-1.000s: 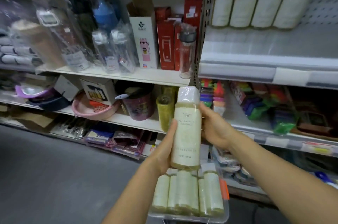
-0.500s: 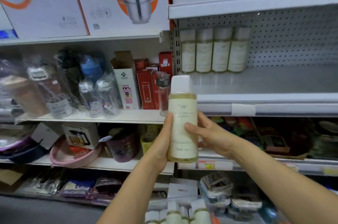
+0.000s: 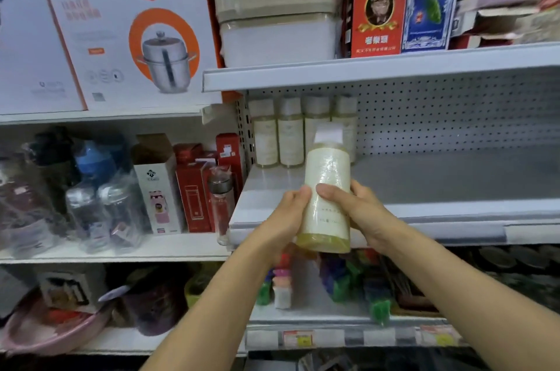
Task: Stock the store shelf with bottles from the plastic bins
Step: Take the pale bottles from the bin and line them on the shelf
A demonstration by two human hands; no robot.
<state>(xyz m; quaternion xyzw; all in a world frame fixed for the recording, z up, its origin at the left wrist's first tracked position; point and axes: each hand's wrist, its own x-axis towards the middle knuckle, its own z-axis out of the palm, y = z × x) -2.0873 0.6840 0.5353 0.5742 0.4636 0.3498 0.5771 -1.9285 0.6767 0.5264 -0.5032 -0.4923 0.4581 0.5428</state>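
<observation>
A pale yellow bottle with a white cap and a cream label (image 3: 325,188) is held upright in front of the grey shelf (image 3: 439,182). My left hand (image 3: 288,213) grips its left side and my right hand (image 3: 357,213) grips its right side, fingers curled round the lower half. The bottle's base is just in front of the shelf's front edge. A row of several like bottles (image 3: 291,131) stands at the back left of the same shelf, against the pegboard. The plastic bin is out of view.
The grey shelf stretches bare to the right of the row. Above it another shelf (image 3: 363,70) carries beige containers and boxes. To the left are red boxes (image 3: 194,195), a glass flask (image 3: 221,207) and wrapped water bottles (image 3: 100,204). Coloured items lie on the shelf below.
Both hands have lifted the bottle up and forward toward the grey shelf. The view has tilted upward, so the bin of bottles has dropped out of sight.
</observation>
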